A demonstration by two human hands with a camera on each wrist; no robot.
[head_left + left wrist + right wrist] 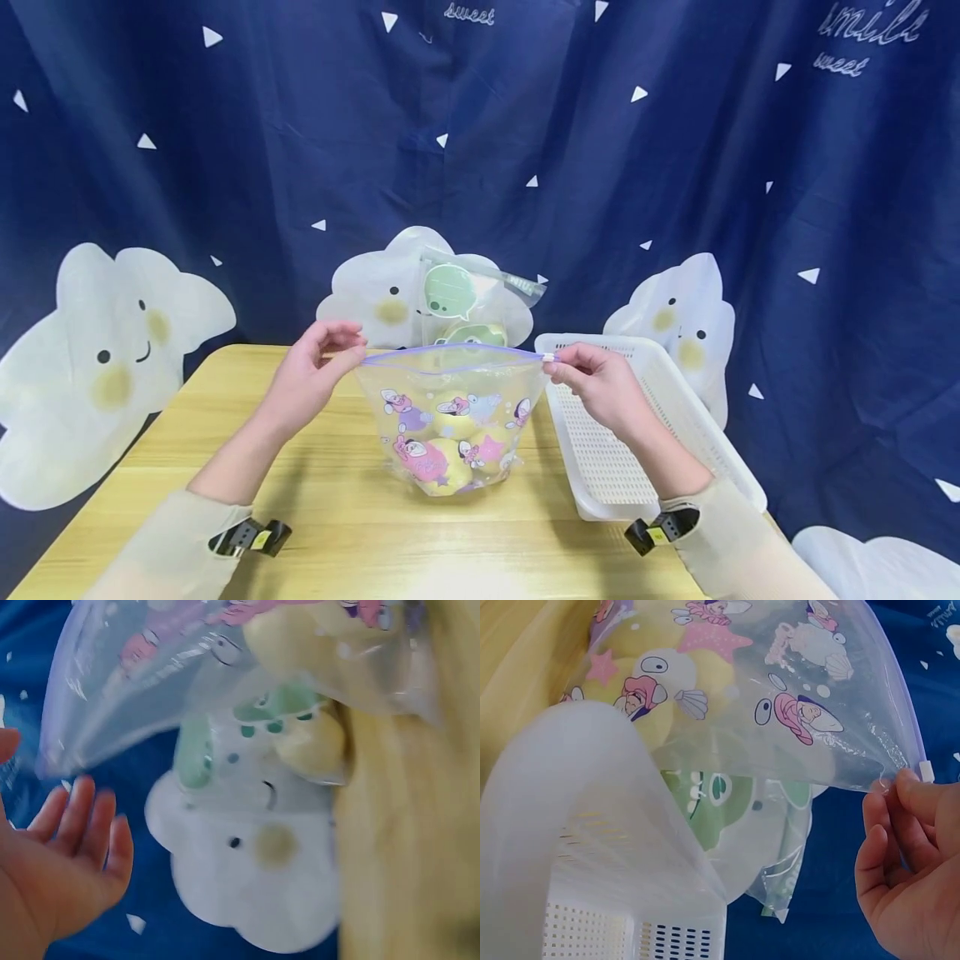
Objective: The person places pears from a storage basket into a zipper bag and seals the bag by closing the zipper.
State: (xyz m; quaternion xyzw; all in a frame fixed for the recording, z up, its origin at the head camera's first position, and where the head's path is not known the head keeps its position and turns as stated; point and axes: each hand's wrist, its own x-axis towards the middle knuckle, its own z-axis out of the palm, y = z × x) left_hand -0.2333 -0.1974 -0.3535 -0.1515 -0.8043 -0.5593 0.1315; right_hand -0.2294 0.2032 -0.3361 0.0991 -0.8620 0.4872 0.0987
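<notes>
A clear zip bag (453, 425) with a purple top edge and pink cartoon prints stands on the wooden table, several pale yellow rounded things (452, 417) inside. Its mouth stretches between both hands. My right hand (600, 379) pinches the right top corner, thumb and forefinger right by the white slider (927, 772). At the left top corner is my left hand (318, 367), its thumb overlapping the purple edge in the head view. In the left wrist view its fingers (94, 829) are loosely extended, apart from the thumb, close to the bag's corner.
Behind the bag stands another clear bag (465, 292) with green prints, holding a pale yellow thing (319, 746). To the right, under my right forearm, lies a white perforated plastic basket (723, 454). A dark blue curtain (480, 183) hangs behind the wooden table (330, 492).
</notes>
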